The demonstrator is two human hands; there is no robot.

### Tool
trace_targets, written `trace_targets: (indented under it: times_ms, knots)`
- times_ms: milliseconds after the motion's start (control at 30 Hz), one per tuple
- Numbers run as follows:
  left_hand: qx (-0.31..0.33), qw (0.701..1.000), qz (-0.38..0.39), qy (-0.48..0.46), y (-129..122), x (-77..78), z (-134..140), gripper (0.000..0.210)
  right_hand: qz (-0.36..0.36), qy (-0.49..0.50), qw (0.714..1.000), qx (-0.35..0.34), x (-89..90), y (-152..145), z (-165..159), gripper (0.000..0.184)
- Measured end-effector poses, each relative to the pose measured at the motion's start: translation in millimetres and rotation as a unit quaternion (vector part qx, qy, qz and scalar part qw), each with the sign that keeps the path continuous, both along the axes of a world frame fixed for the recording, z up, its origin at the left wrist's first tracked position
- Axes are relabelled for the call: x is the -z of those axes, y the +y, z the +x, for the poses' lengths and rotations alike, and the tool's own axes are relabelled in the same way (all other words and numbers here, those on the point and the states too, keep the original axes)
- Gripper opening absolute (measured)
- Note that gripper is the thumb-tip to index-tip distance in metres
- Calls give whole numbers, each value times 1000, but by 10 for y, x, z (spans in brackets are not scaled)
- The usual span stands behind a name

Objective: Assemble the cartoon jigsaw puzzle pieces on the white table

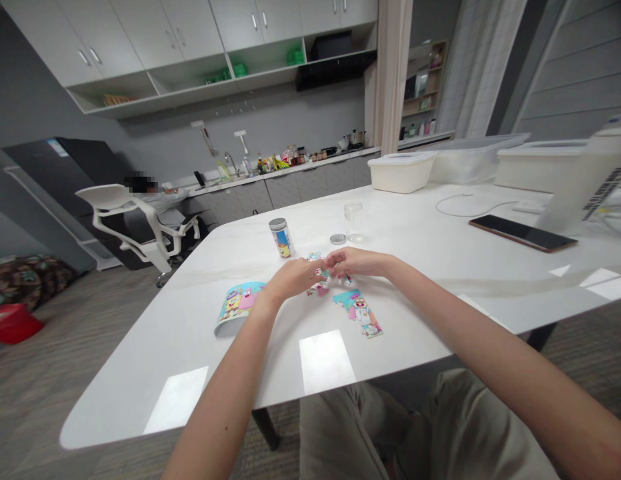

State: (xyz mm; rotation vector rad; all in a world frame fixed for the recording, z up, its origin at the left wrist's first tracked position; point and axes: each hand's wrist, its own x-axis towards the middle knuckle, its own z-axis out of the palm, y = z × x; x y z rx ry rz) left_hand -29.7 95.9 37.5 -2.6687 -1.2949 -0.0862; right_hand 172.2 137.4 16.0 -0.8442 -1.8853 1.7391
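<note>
My left hand (301, 275) and my right hand (357, 261) come together over a pile of small colourful jigsaw pieces (317, 288). Both hands have their fingers bent inward, fingertips close to each other; anything pinched there is too small to make out. Just in front of my right hand lies a joined section of jigsaw puzzle (361, 313) with cartoon figures, its left edge ragged. Left of my left forearm, a curled picture sheet (236, 305) shows a yellow and a pink cartoon figure. Beyond the hands stand a printed can (281, 239) with a grey lid and a clear jar (354, 223), beside a loose round lid (338, 239).
The white table (155, 347) has a rounded left corner. On its right are a phone (523, 233), a white cable (453, 205), a large bottle (585, 180) and a lidded white box (400, 175). A person sits in a white chair (145, 220) at the back left.
</note>
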Motion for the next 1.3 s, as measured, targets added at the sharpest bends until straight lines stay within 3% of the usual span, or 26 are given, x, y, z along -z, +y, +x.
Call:
trace_targets:
  times_ms: [367, 733, 1000, 1300]
  knots:
    - [-1, 1000, 14, -6, -30, -37, 23, 26, -32, 8, 999, 24, -57, -50, -13, 8]
    - [-35, 999, 24, 26, -10, -7, -24, 34, 2, 5, 999, 37, 2, 50, 2, 25]
    - [-74, 995, 25, 58, -3, -32, -93, 32, -26, -10, 997, 73, 52, 104, 13, 14]
    - [-66, 996, 8, 55, 18, -18, -92, 29, -46, -4, 993, 107, 34, 102, 5, 8]
